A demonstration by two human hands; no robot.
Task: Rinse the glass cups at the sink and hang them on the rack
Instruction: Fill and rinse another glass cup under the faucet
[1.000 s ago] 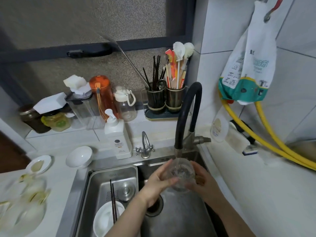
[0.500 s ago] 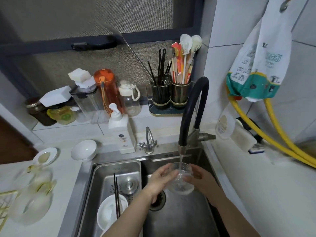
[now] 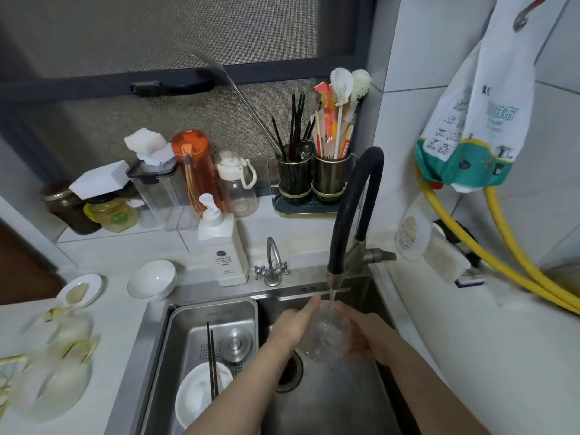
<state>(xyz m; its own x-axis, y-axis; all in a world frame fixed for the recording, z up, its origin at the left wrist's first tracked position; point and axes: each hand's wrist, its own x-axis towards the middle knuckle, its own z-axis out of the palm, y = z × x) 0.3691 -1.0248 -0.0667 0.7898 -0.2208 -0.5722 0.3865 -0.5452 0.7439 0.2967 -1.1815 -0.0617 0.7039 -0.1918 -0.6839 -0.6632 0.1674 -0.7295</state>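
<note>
One glass cup (image 3: 326, 335) sits under the faucet (image 3: 348, 215) stream over the right sink (image 3: 329, 403) basin, left hand (image 3: 293, 324) and right hand (image 3: 368, 339) cupping its sides. Rinsing looks underway; hanging remains (blurred glassware (image 3: 50, 365) waits far left; rack not clearly seen).

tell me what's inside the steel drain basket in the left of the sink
In the steel drain basket lie a white bowl with dark chopsticks resting across it, and a round metal sink stopper. The person's left forearm covers the basket's near right corner.
</note>
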